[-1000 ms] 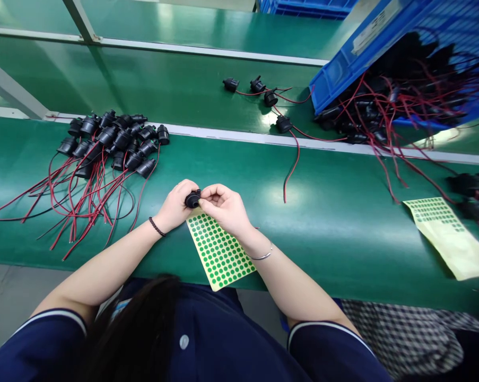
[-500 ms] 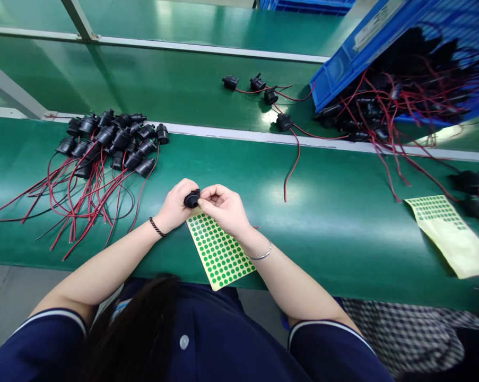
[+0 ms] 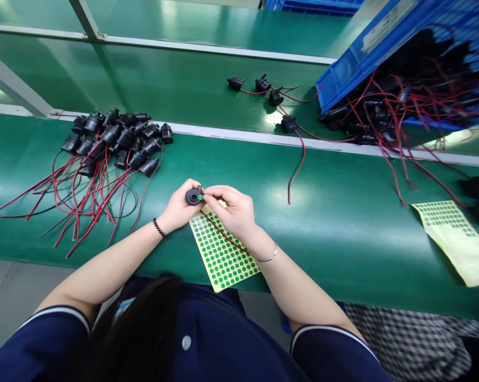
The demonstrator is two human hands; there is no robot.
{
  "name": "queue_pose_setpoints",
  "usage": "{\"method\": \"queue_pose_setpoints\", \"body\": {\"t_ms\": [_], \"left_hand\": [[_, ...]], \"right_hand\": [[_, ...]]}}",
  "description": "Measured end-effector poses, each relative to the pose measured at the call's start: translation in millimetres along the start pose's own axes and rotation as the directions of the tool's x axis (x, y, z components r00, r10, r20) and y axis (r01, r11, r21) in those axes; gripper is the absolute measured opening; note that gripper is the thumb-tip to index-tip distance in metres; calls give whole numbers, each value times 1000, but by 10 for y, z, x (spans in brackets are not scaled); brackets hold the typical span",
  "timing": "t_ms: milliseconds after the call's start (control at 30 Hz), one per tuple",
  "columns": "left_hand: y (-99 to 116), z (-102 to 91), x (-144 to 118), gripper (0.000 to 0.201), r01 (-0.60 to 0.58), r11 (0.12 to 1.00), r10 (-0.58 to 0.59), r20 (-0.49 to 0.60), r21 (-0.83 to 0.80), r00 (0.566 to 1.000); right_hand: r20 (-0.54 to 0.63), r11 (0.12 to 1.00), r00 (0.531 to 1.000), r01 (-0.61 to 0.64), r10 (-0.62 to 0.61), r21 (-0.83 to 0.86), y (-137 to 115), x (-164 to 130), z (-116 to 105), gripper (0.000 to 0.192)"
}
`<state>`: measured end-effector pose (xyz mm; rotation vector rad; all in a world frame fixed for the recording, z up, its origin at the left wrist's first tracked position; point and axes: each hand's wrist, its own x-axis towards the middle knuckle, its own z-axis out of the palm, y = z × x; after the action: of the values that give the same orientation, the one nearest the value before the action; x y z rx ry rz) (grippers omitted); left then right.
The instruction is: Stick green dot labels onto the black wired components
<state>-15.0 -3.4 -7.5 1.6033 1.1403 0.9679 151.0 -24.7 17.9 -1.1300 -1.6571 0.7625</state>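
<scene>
Hands pinching round black buzzer (image 3: 193, 196), left hand (image 3: 179, 208) gripping, right hand (image 3: 233, 209) pressing green dot (glossy) (image 3: 200, 198).

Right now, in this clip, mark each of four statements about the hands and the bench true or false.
1. The left hand holds a black round part. True.
2. The right hand presses a red dot on it. False: the dot is green.
3. The sticker sheet lies under the hands. True.
4. The pile of wired parts sits in the blue crate. False: it lies on the green bench, far left.
</scene>
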Motion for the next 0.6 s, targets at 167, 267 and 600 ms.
{"method": "queue_pose_setpoints", "body": {"t_ms": [167,267,600], "left_hand": [[8,5,0,19,-10,1000,10,8,0,1000],[13,5,3,19,2,1000,-3,24,17,1000],[30,13,13,18,21,999,-23,72,31,997]], "right_hand": [[-9,997,999,50,-51,-61,10,-8,15,12],[-18,990,995,91,-94,-111,25,-16,23,13],[-81,970,978,178,-193,-165,59,-21,43,11]]}}
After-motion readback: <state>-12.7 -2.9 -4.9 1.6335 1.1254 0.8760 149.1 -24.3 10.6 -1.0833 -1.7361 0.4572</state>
